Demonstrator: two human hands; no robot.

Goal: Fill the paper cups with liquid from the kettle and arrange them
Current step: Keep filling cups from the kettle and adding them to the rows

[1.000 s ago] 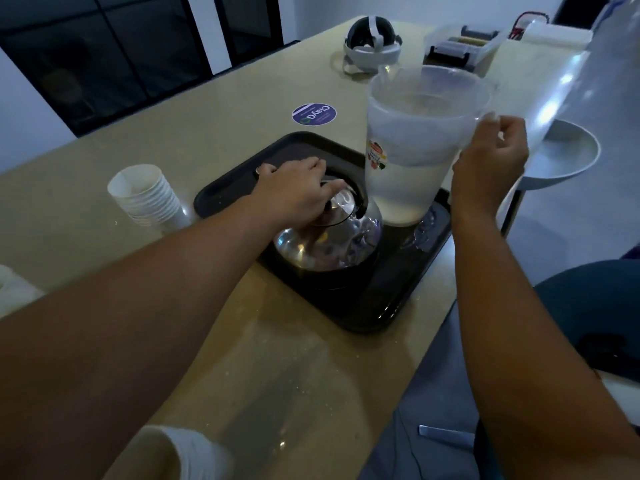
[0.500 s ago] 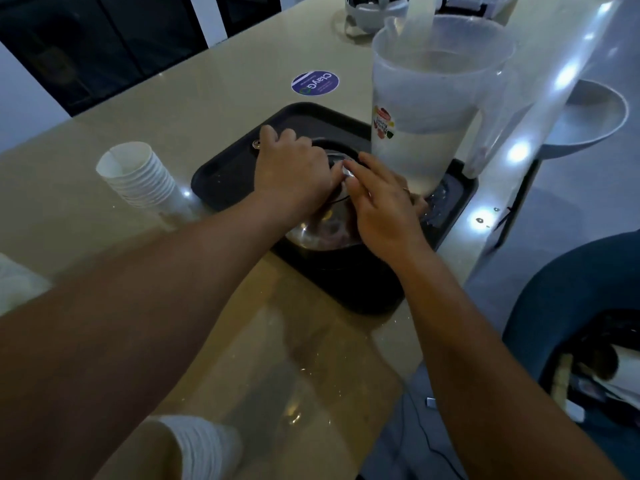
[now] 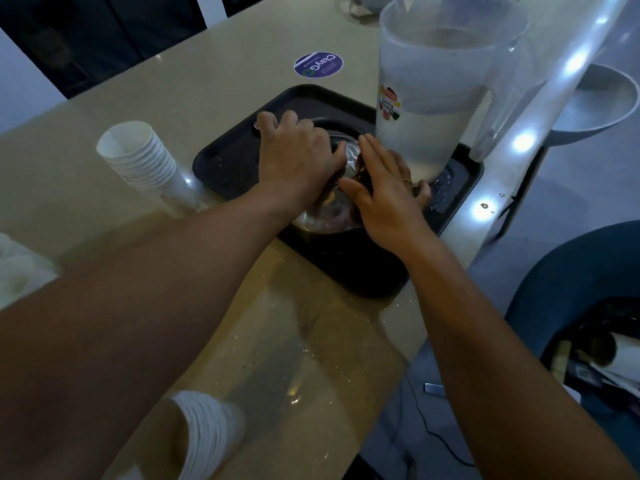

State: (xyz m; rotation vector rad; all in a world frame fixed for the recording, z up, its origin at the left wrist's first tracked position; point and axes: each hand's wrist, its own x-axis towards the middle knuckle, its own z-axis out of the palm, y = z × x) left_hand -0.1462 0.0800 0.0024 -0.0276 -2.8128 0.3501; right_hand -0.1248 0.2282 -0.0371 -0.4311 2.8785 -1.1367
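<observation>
We see a beige bench [image 3: 173, 98] carrying a black tray [image 3: 228, 161] near its right edge. On the tray stands a shiny metal kettle [image 3: 325, 216], largely covered by both hands. Our left hand [image 3: 294, 157] lies over the top of the kettle with its fingers curled down around it, apparently gripping the handle, though the handle itself is hidden. Our right hand [image 3: 384, 188] rests on the kettle's right side with fingers straight and spread, the fingertips [image 3: 363, 140] touching the lid [image 3: 351, 157]; a ring shows on one finger. Just beyond the right hand, on the far right corner of the tray, stands a clear plastic jug [image 3: 436, 81], upright and partly filled with water, bearing a small coloured label.

To the left of the tray, lying tilted on the bench, is a stack of white paper cups [image 3: 142, 157], its open mouth facing the far left. A second stack of paper cups [image 3: 204, 431] lies at the near edge of the bench, under our left forearm. A round purple sticker [image 3: 318, 65] sits on the bench beyond the tray. Off the right edge of the bench we see a white stool [image 3: 595, 105].
</observation>
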